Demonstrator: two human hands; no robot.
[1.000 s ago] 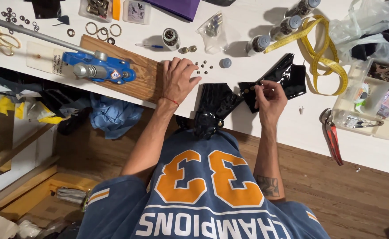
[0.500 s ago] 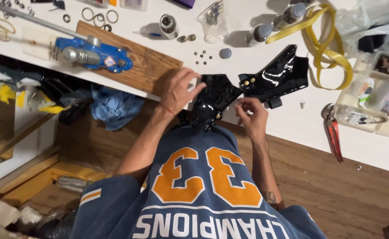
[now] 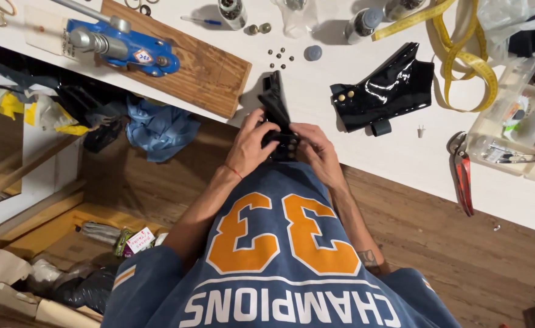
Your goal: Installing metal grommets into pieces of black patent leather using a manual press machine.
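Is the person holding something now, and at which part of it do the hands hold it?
Yes. Both hands hold a black piece at its near end: left hand on one side, right hand on the other. Its far end rests on the table.

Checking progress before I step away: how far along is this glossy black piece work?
One glossy black patent piece lies on the white table with two brass studs already set. Both hands, left and right, hold a second black piece. Loose small studs remain unused.
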